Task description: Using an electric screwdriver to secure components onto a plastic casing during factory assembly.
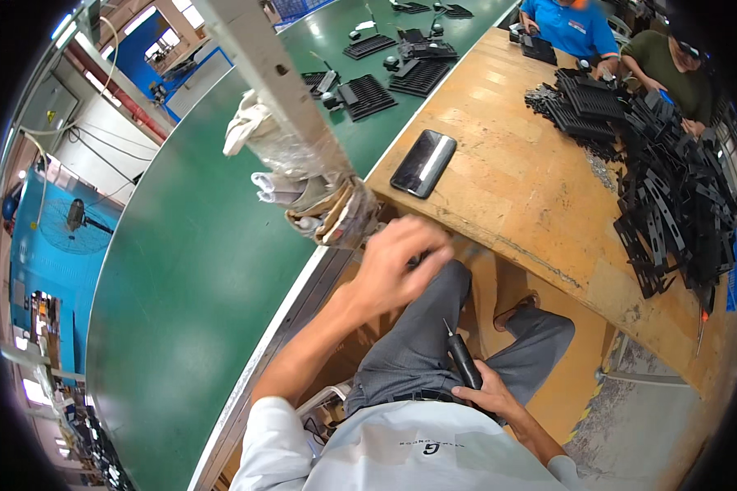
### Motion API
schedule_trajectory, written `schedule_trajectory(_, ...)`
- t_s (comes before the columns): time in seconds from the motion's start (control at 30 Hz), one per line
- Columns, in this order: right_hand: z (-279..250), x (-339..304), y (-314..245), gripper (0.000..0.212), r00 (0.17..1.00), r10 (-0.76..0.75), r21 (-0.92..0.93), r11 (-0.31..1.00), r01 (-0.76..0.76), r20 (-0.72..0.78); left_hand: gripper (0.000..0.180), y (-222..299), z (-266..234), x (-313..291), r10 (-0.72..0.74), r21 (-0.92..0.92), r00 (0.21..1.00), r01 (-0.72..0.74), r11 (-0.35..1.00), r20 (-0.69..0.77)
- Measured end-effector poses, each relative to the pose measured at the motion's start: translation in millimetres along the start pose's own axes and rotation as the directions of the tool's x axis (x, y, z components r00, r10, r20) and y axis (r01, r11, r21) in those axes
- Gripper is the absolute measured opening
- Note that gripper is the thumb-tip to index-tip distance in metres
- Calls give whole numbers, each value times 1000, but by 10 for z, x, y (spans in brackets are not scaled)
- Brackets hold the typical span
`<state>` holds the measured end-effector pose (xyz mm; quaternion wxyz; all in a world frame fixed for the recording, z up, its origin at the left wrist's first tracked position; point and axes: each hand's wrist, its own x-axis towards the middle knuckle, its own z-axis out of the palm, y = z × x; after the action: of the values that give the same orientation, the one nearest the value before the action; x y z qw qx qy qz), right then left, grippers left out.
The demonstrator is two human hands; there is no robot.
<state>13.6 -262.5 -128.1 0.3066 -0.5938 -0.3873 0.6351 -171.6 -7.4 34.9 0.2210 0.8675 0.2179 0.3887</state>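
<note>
Screwdriver: a slim black-handled screwdriver (462, 358) with a thin metal tip lies along the person's right thigh, below the near edge of the wooden worktable (516, 196), tip pointing up and away from the body.
Right hand: the right hand (493, 395) wraps the lower end of the handle at the waist, fingers closed round it; the shaft and tip stick out beyond the fingers, clear of them.
Left hand: the left hand (395, 263) is raised just under the near-left corner of the worktable, over the left knee, fingers curled together; whether they pinch something small cannot be told, as the hand is blurred.
Post: a pale metal post (282, 90) wrapped in clear film and rags rises at that corner, just beside the left hand.
Phone: a dark flat smartphone (422, 163) lies on the worktable near its left edge, well apart from both hands.
Black parts: a heap of black plastic slatted parts (671, 196) covers the right side of the worktable.
Conveyor: a green belt (196, 270) runs along the worktable's left edge, carrying more black grilles (368, 96) at its far end.
Co-workers: two seated people, one in a blue shirt (569, 24) and one in olive (671, 69), work at the far end.
</note>
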Motion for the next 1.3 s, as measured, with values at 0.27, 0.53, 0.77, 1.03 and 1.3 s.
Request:
schedule_trajectory(0.27, -158, -25, 382, 61, 993, 57, 55, 997, -52, -103, 33, -1350, 699, 1891, -403, -80, 861, 399, 913, -311)
schedule_trajectory(0.53, -392, 59, 309, 49, 967, 218, 287, 942, -173, -133, 37, -2845, 567, 2423, -608, 101, 530, 797, 596, -591)
schedule_trajectory(0.77, -482, 287, 550, 51, 976, 172, 257, 957, -133, -135, 58, -3238, 416, 2463, -655, 530, 630, 754, 388, -418)
schedule_trajectory(1.03, -479, 536, 584, 68, 983, 145, 301, 948, -106, -111, 48, -3726, 218, 2577, -591, 541, 656, 742, 395, -469)
schedule_trajectory(1.3, -277, 654, 1679, 78, 945, 327, 359, 886, -294, -34, 29, -4468, -233, 2970, -388, 836, 894, 381, 394, -224)
